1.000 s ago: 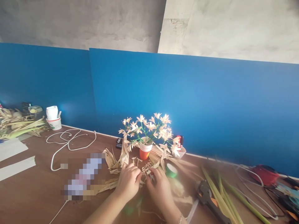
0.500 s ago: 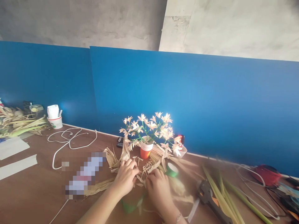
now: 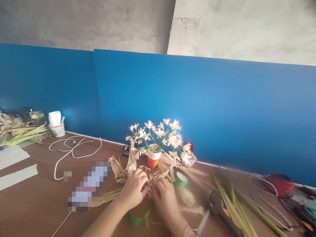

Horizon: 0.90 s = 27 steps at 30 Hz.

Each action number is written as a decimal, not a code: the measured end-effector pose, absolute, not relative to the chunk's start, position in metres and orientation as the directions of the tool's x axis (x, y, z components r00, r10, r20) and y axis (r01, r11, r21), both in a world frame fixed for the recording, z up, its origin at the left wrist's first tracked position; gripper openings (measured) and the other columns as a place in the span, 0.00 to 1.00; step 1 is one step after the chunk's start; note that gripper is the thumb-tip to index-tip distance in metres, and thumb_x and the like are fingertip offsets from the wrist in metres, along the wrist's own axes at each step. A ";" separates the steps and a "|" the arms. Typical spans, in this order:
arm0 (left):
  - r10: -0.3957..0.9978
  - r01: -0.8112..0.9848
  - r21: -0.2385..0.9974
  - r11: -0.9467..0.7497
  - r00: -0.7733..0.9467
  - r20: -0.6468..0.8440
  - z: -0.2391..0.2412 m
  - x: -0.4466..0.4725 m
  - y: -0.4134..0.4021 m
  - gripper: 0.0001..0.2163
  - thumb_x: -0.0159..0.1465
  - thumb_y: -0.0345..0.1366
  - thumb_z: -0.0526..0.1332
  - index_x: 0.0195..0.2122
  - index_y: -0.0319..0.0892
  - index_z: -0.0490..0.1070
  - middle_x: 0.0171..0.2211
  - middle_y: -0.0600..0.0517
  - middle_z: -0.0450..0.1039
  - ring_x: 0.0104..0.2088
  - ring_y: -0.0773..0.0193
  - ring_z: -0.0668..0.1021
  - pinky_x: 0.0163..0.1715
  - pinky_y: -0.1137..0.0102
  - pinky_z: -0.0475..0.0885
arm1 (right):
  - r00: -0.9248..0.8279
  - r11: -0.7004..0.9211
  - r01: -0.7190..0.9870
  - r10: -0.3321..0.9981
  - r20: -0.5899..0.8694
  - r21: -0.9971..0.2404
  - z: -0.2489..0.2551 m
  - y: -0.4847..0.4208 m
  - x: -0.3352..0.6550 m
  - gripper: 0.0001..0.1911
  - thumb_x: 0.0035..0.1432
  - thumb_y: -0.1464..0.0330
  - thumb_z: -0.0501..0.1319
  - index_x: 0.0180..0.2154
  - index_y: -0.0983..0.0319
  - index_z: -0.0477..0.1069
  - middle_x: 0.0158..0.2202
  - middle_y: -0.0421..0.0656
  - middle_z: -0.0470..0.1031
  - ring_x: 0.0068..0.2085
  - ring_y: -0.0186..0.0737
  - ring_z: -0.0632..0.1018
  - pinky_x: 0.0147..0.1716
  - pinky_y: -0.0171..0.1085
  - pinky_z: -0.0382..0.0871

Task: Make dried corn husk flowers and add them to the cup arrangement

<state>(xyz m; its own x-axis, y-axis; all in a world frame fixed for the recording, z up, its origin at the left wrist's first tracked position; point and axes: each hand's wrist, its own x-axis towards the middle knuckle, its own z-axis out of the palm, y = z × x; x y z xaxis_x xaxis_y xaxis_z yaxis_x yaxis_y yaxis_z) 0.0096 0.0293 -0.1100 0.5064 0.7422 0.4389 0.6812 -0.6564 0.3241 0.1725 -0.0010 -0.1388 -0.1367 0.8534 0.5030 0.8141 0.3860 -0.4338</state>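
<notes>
My left hand and my right hand are close together, fingers bent in a pinch. Between their fingertips shows a small pale piece of corn husk, partly hidden by the fingers. Just beyond, husk scraps lie around a stack of paper cups, the front one orange-red. It holds pale husk flowers on green stems. A roll of green tape lies right of my right hand. Another green roll sits between my forearms.
At right are a black glue gun, long green leaves, and a red object with cables. At left lie a white cable, paper strips, a cup and a husk heap. A blue partition stands behind.
My hands have drawn closer together, fingertips now nearly meeting over the pale husk piece. The whole view has shifted slightly; the flowers and tools stay in place.
</notes>
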 end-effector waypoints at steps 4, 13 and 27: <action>0.736 0.706 0.269 -0.655 0.515 0.439 -0.111 0.008 0.032 0.06 0.59 0.25 0.57 0.31 0.43 0.68 0.34 0.52 0.72 0.40 0.58 0.70 0.41 0.62 0.61 | -0.088 0.354 0.822 0.852 0.515 -0.446 -0.140 0.000 0.174 0.09 0.57 0.77 0.55 0.29 0.60 0.69 0.31 0.41 0.73 0.35 0.42 0.72 0.35 0.38 0.60; 0.730 0.765 0.251 -0.593 0.381 0.567 -0.116 0.004 0.036 0.24 0.57 0.21 0.55 0.53 0.49 0.65 0.49 0.49 0.70 0.51 0.52 0.68 0.49 0.56 0.62 | 0.030 0.273 0.630 0.927 0.374 -0.727 -0.142 0.005 0.177 0.10 0.60 0.73 0.52 0.27 0.60 0.65 0.30 0.43 0.71 0.33 0.42 0.72 0.34 0.37 0.63; 0.665 0.586 0.370 -0.721 0.435 0.607 -0.113 0.015 0.028 0.07 0.59 0.24 0.59 0.31 0.45 0.70 0.38 0.52 0.73 0.44 0.57 0.71 0.44 0.59 0.62 | -0.023 0.336 0.525 0.924 0.382 -0.782 -0.132 0.000 0.176 0.10 0.57 0.76 0.51 0.33 0.59 0.68 0.34 0.42 0.72 0.38 0.42 0.73 0.39 0.38 0.66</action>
<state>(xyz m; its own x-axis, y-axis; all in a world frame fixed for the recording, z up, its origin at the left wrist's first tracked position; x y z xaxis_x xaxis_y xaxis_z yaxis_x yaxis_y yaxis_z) 0.0151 0.0278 -0.1131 0.4351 0.6651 0.6068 0.5862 -0.7209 0.3698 0.1759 -0.0001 -0.1322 -0.0231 0.9238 0.3822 0.5254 0.3365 -0.7815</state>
